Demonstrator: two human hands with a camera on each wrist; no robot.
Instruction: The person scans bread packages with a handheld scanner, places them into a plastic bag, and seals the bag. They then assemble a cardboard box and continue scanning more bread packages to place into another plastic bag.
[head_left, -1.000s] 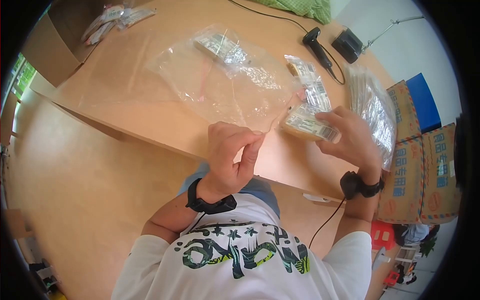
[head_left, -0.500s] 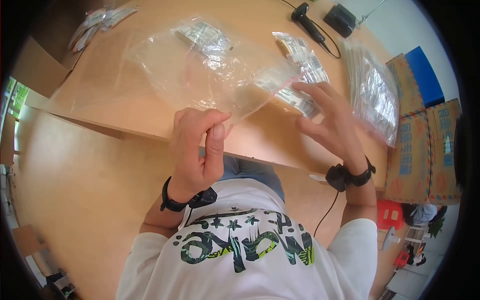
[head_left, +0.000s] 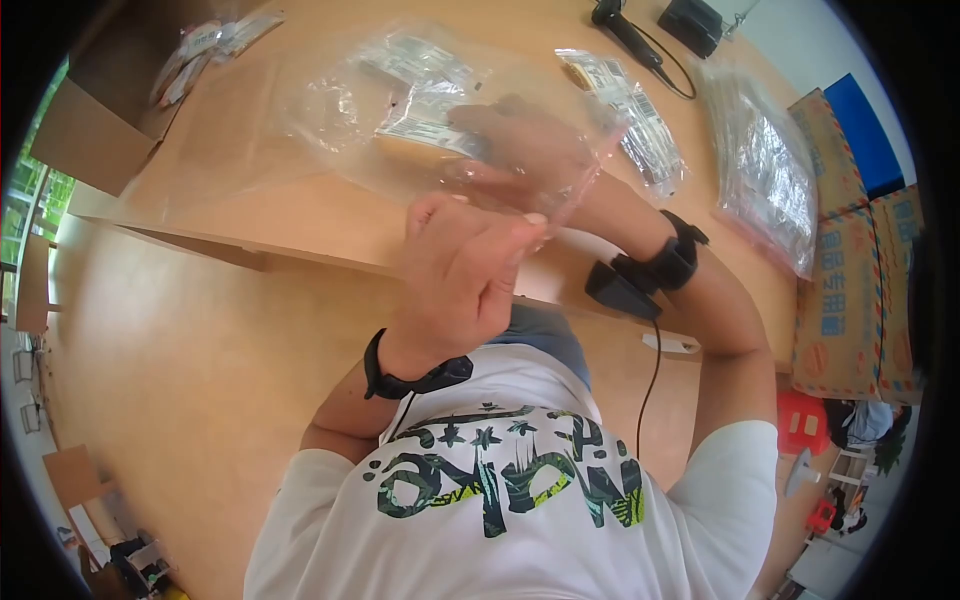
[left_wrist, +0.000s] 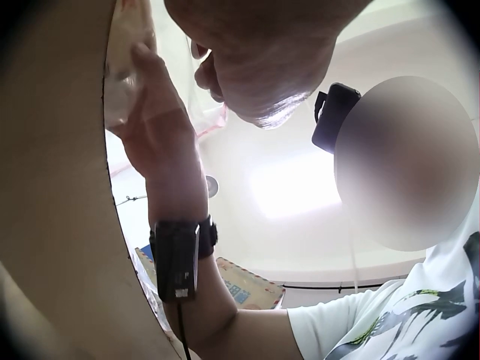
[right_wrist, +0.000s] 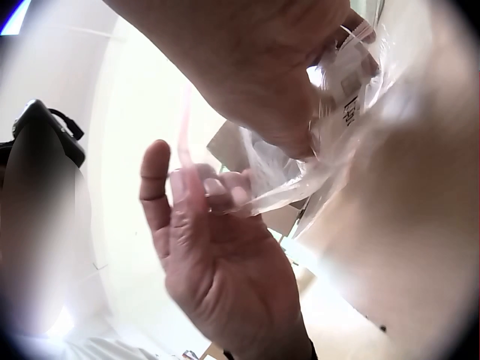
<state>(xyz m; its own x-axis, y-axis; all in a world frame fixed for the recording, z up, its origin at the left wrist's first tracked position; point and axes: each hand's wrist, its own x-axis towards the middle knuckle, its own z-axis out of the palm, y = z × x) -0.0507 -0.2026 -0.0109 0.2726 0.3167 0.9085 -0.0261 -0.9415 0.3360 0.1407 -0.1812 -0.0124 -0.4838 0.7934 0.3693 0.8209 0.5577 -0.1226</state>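
Observation:
A large clear bag (head_left: 325, 115) with a pinkish-red strip at its mouth lies over the table. My left hand (head_left: 460, 270) pinches the edge of that mouth between thumb and fingers, also visible as the lower hand (right_wrist: 232, 277) in the right wrist view. Inside the bag, my right hand (head_left: 525, 145) grips a labelled packet (head_left: 425, 135), seen through the film. Just behind it in the bag lies another labelled packet (head_left: 415, 60). Outside, to the right of the mouth, are similar packets (head_left: 635, 120), partly overlapping.
A stack of clear bags (head_left: 760, 165) lies at the table's right side, beside cardboard boxes (head_left: 840, 300). A black scanner (head_left: 630, 35) with a cable is at the back. An open carton (head_left: 95, 135) and small packets (head_left: 215, 45) are at the left.
My right hand has moved left from the packets outside, through the mouth and into the bag, with a packet. My left hand keeps the bag's edge, lifted slightly, after shifting left and back right.

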